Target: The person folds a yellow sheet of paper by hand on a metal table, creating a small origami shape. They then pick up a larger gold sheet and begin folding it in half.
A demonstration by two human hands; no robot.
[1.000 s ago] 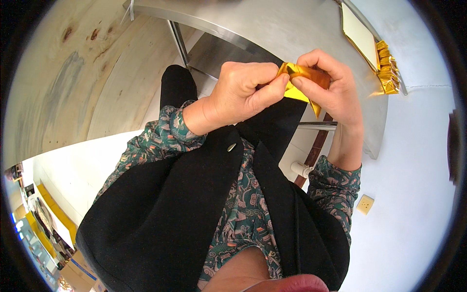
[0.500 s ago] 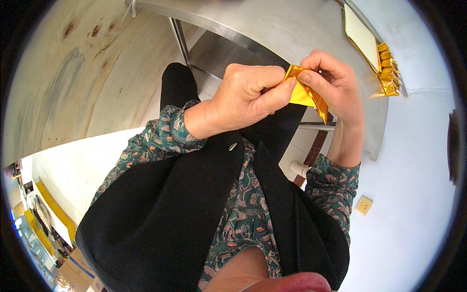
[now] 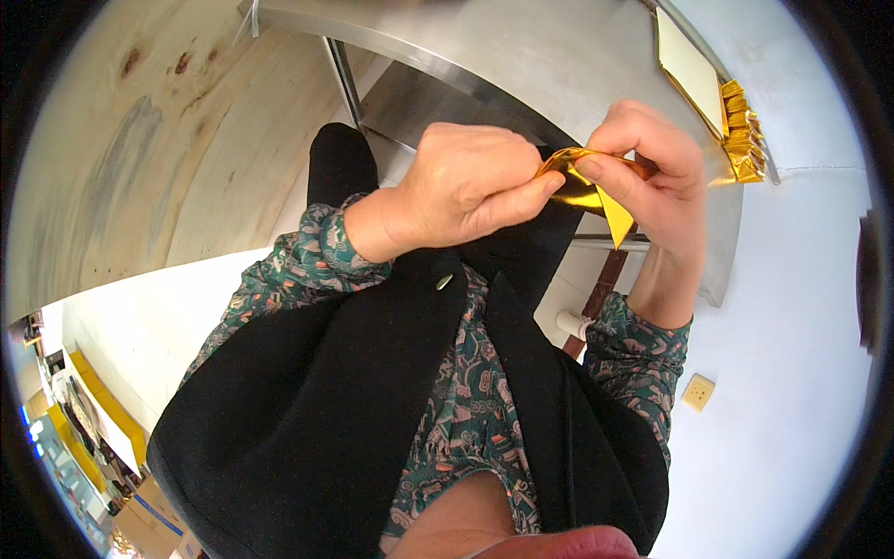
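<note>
1. Gold foil paper [image 3: 589, 191] is pinched between both hands, in the air above the near edge of the metal bench [image 3: 559, 56].
2. Left hand [image 3: 461, 186] is closed, its fingertips gripping the left end of the paper.
3. Right hand [image 3: 656, 172] is closed too, thumb and fingers holding the right part.
4. More folded gold pieces [image 3: 742, 130] lie at the right edge of the bench, beside a flat sheet [image 3: 689, 67].

Two hands, left hand [image 3: 461, 191] and right hand [image 3: 652, 177], hold one gold foil [image 3: 587, 191]. One foil pile [image 3: 745, 130] lies on one table [image 3: 559, 56].
</note>
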